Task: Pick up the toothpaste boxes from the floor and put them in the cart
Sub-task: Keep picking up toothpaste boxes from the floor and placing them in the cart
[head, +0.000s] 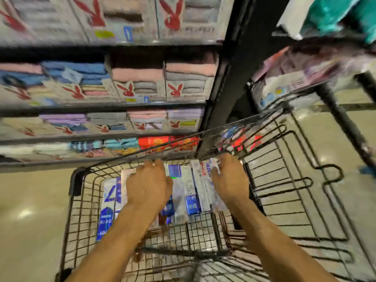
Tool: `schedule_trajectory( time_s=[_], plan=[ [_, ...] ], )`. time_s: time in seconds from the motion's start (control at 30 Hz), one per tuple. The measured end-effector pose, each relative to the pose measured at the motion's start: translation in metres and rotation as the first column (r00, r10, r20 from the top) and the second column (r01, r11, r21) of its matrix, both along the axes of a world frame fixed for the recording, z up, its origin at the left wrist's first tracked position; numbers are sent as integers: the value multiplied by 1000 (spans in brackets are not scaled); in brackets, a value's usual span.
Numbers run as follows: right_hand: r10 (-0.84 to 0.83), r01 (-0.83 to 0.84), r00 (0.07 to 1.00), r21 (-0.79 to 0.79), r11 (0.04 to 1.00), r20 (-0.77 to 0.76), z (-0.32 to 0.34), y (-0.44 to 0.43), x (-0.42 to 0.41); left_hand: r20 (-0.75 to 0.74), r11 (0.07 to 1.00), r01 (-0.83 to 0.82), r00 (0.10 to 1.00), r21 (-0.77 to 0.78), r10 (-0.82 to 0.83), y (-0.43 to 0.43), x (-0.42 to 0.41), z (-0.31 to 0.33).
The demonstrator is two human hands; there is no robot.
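Several blue-and-white toothpaste boxes (188,190) lie side by side inside the black wire cart (75,180), at its far end. My left hand (147,186) is palm down over the left boxes, fingers spread and pointing away. My right hand (231,182) is palm down over the right boxes (205,176), fingers bent onto them. The frame is blurred, so I cannot make out whether either hand grips a box. Both forearms reach in from the near edge and cover part of the boxes.
Shelves of folded towels in boxed packs (138,82) rise at the left and ahead. A black upright post (219,88) stands beyond the cart. A second wire rack or cart (295,180) is at the right, with packaged goods (284,82) above. Shiny beige floor (30,210) lies at the left.
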State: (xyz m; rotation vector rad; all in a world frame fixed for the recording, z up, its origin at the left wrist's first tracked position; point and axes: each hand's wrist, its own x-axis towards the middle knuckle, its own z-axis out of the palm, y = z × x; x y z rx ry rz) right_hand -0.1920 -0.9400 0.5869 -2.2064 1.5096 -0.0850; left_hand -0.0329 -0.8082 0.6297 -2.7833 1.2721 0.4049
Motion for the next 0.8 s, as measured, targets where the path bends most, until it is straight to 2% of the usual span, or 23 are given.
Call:
schedule_trajectory(
  time_s=[0.1,0.2,0.3,0.4,0.6,0.8],
  plan=[
    [23,-27,998,-77,997,-61,99,-21,-15,114,987,127,987,-100,-116,-28,-20,98],
    [66,-79,994,-155,985,-89,201,-39,-32,119,955,230,970,-190,-210,-58,-41,196],
    [103,-120,991,-243,962,-81,302,-50,-51,206,921,318,939,-224,-275,-84,-60,285],
    [75,-80,997,-325,942,-30,390,-54,-69,243,893,365,921,-265,-304,-94,-77,363],
    [77,-67,997,-470,880,2,504,-61,-92,309,857,434,885,-278,-348,-105,-91,464],
    [8,-2,1000,-544,839,9,563,-68,-119,411,787,531,823,-314,-392,-118,-107,539]
  ],
)
